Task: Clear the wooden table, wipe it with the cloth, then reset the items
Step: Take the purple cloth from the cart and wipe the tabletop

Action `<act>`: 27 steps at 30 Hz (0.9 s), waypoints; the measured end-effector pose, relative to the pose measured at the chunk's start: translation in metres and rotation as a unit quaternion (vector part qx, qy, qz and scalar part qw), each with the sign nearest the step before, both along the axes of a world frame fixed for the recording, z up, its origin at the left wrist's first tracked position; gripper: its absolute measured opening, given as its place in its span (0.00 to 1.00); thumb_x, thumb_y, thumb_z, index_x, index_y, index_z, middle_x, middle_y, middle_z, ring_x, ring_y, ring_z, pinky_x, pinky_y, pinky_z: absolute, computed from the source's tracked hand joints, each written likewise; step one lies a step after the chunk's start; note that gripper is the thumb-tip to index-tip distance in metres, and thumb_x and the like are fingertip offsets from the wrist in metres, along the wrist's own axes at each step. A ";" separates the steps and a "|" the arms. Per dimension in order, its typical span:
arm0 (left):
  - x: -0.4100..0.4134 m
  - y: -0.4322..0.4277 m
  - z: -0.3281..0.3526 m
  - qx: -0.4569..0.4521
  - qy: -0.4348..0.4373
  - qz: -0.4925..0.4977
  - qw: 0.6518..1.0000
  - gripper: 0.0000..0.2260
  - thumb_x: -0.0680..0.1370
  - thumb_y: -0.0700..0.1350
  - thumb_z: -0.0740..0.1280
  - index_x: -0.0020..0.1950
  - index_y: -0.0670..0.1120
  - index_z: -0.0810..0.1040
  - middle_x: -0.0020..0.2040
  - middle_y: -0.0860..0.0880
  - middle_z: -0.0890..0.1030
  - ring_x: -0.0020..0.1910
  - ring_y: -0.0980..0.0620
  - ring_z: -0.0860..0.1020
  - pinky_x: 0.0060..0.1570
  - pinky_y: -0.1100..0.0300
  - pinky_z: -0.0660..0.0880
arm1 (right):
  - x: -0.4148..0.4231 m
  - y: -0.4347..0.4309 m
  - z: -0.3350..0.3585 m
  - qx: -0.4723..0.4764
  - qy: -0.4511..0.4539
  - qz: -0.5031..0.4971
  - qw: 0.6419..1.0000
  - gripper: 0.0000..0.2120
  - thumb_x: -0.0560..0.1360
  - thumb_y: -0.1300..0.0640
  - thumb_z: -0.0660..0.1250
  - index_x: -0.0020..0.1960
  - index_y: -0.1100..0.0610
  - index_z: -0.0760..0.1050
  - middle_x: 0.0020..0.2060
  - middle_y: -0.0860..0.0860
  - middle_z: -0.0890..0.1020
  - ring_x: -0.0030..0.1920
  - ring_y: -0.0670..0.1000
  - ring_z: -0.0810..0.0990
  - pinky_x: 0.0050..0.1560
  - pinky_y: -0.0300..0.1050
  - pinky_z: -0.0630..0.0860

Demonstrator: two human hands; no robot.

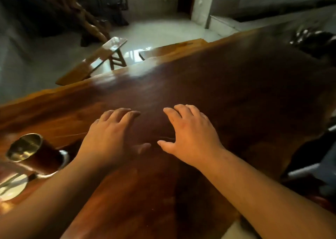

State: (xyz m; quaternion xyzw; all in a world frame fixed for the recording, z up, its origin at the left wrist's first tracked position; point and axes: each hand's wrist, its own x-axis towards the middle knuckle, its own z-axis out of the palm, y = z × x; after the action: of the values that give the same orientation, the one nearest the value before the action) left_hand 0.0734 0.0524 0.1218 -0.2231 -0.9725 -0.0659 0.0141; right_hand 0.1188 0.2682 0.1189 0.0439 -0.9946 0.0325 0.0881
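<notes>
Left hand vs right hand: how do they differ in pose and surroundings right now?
The left hand sits nearer the dark cup by the table's edge; the right hand is over bare wood, farther from it. The left hand's fingers look more bunched; the right hand's are spread wider. Both are open, palm-down, empty, over the wooden table. No cloth is visible.

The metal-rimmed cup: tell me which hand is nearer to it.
Left. The left hand is just right of the cup; the right hand is farther right, beyond the left.
</notes>
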 end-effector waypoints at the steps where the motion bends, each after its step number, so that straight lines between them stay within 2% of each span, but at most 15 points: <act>1: 0.008 0.034 0.001 0.004 0.000 -0.024 1.000 0.45 0.66 0.81 0.54 0.78 0.59 0.65 0.76 0.50 0.72 0.75 0.43 0.68 0.70 0.41 0.72 | 0.018 0.029 0.003 0.001 0.004 -0.020 1.000 0.42 0.69 0.29 0.69 0.75 0.50 0.64 0.68 0.54 0.74 0.69 0.59 0.70 0.64 0.59 0.73; 6: 0.069 0.203 0.003 0.015 -0.021 -0.157 0.987 0.43 0.68 0.81 0.57 0.77 0.60 0.64 0.77 0.52 0.69 0.76 0.44 0.65 0.70 0.41 0.70 | 0.128 0.169 0.010 0.012 0.006 -0.131 0.991 0.40 0.69 0.29 0.68 0.73 0.49 0.66 0.66 0.53 0.76 0.67 0.58 0.73 0.61 0.58 0.76; 10: 0.129 0.320 0.005 0.018 -0.040 -0.263 0.964 0.41 0.68 0.80 0.54 0.77 0.63 0.62 0.79 0.54 0.67 0.77 0.44 0.63 0.71 0.40 0.67 | 0.220 0.261 0.012 0.008 -0.001 -0.234 0.972 0.38 0.68 0.28 0.68 0.71 0.48 0.68 0.63 0.51 0.77 0.65 0.56 0.73 0.59 0.57 0.76; 14: 0.188 0.408 0.002 0.011 -0.025 -0.347 0.937 0.42 0.69 0.80 0.56 0.76 0.59 0.67 0.77 0.53 0.69 0.75 0.44 0.66 0.70 0.41 0.69 | 0.301 0.323 0.011 -0.007 -0.012 -0.310 0.951 0.36 0.69 0.29 0.67 0.69 0.48 0.69 0.60 0.49 0.77 0.62 0.55 0.71 0.59 0.57 0.76; 18: 0.228 0.463 -0.008 0.011 -0.031 -0.392 0.920 0.37 0.72 0.78 0.57 0.74 0.59 0.69 0.73 0.53 0.74 0.73 0.45 0.69 0.68 0.42 0.70 | 0.358 0.360 0.009 -0.016 -0.034 -0.353 0.935 0.35 0.71 0.30 0.62 0.70 0.49 0.70 0.60 0.50 0.77 0.62 0.55 0.71 0.60 0.57 0.74; 21: 0.247 0.492 -0.016 0.008 -0.039 -0.395 0.918 0.32 0.75 0.78 0.53 0.69 0.60 0.74 0.62 0.55 0.79 0.64 0.48 0.75 0.62 0.45 0.74 | 0.391 0.378 0.001 -0.026 -0.042 -0.373 0.927 0.33 0.72 0.30 0.62 0.68 0.50 0.72 0.58 0.50 0.77 0.59 0.55 0.72 0.58 0.55 0.73; 23: 0.253 0.501 -0.022 0.015 -0.044 -0.395 0.918 0.28 0.77 0.76 0.52 0.64 0.60 0.76 0.56 0.56 0.79 0.59 0.50 0.76 0.58 0.46 0.76 | 0.403 0.384 -0.006 -0.034 -0.043 -0.372 0.927 0.31 0.73 0.31 0.63 0.66 0.51 0.74 0.56 0.50 0.78 0.57 0.54 0.73 0.56 0.53 0.74; 27: 0.254 0.504 -0.029 0.063 -0.067 -0.399 0.912 0.16 0.81 0.66 0.58 0.61 0.59 0.75 0.55 0.57 0.76 0.56 0.52 0.75 0.57 0.47 0.77 | 0.403 0.384 -0.015 -0.042 -0.052 -0.363 0.929 0.28 0.74 0.32 0.63 0.64 0.51 0.74 0.54 0.50 0.78 0.56 0.54 0.73 0.54 0.53 0.74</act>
State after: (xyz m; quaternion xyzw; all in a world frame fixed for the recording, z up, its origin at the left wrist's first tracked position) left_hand 0.3277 0.5561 0.0928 -0.5864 -0.7949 -0.1416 -0.0651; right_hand 0.5222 0.6520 0.1035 -0.3259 -0.9435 0.0420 0.0436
